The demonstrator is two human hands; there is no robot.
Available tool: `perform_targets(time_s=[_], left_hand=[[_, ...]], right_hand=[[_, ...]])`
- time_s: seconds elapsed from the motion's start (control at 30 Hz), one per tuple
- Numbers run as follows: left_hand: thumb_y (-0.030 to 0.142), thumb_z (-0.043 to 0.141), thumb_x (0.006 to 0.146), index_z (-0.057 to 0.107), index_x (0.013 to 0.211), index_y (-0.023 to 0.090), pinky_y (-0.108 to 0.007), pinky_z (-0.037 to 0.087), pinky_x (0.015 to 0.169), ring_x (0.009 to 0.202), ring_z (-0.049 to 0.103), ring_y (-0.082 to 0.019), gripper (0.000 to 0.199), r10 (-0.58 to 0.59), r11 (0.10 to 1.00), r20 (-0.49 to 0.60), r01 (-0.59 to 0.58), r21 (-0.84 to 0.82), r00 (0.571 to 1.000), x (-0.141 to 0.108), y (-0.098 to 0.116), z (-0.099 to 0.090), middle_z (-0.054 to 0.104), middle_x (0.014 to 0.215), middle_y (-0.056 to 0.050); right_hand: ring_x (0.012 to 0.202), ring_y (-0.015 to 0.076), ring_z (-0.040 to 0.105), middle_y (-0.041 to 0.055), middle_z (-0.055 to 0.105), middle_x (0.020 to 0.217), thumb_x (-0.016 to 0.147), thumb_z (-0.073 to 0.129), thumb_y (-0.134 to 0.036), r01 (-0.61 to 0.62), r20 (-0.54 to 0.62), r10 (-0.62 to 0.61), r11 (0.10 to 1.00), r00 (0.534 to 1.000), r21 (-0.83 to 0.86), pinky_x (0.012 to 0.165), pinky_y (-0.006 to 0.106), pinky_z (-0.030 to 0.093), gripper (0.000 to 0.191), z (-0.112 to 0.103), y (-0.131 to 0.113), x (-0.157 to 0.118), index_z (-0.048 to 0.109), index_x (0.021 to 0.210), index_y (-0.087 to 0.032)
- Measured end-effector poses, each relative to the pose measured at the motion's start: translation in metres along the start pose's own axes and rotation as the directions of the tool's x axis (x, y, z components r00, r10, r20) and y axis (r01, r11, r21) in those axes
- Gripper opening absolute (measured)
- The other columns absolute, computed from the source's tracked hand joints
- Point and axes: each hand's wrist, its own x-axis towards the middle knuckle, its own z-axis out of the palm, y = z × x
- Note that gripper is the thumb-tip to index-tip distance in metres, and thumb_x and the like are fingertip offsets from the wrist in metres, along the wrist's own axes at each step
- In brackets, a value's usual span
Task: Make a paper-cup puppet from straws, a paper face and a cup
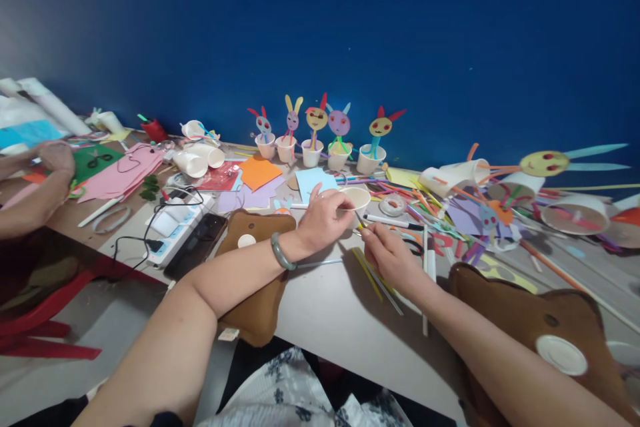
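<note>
My left hand [326, 219] is at the centre of the table, its thumb and forefinger pinched beside a white paper cup [356, 197]; what is between the fingertips is too small to tell. Just to its right, my right hand [390, 255] is closed on a thin dark-tipped tool, whose tip points up toward the left fingers. Thin yellow strips [367, 273] lie under and beside my right hand. Behind the cup, several paper cups [312, 153] stand in a row, each holding a paper animal head on coloured stems.
Brown cushions [250, 307] lie under my left forearm and at the right [530, 320]. A power strip [177, 233] and dark phone [197, 250] sit left. Coloured paper [260, 173], pens and pipe cleaners cover the back. Another person's hands [55, 160] are at far left.
</note>
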Motion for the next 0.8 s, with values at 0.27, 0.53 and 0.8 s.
perform_targets(time_s=[0.27, 0.53, 0.8], left_hand=[[0.021, 0.057, 0.088, 0.062, 0.084, 0.021, -0.048, 0.017, 0.127, 0.093, 0.065, -0.015, 0.007, 0.009, 1.0, -0.017, -0.009, -0.004, 1.0, -0.001, 0.0, 0.0, 0.07, 0.09, 0.001], [0.022, 0.057, 0.089, 0.062, 0.085, 0.022, -0.049, 0.016, 0.127, 0.093, 0.065, -0.016, 0.006, 0.009, 1.0, -0.011, -0.009, -0.004, 1.0, 0.0, 0.001, 0.0, 0.07, 0.09, 0.001], [0.021, 0.057, 0.088, 0.061, 0.084, 0.021, -0.048, 0.016, 0.128, 0.095, 0.065, -0.016, 0.006, 0.018, 1.0, -0.026, -0.018, -0.011, 1.0, -0.001, 0.001, 0.002, 0.069, 0.088, 0.001]], right_hand=[[0.039, 0.0097, 0.026, -0.008, 0.037, 0.049, 0.094, 0.05, -0.052, -0.133, 0.107, 0.119, 0.982, 0.987, 0.135, 0.04, 0.025, 0.02, 0.036, 0.002, -0.002, -0.001, 0.038, 0.072, -0.026], [0.047, 0.0129, 0.038, -0.0041, 0.044, 0.05, 0.09, 0.056, -0.045, 0.051, -0.005, -0.052, 0.996, 0.999, -0.079, 0.047, 0.028, 0.028, 0.033, -0.002, -0.005, 0.002, 0.042, 0.068, -0.025], [0.034, 0.0064, 0.022, -0.0092, 0.035, 0.045, 0.095, 0.049, -0.053, -0.127, 0.177, 0.096, 0.976, 0.979, 0.177, 0.036, 0.023, 0.018, 0.042, -0.003, 0.0, 0.002, 0.038, 0.067, -0.024]])
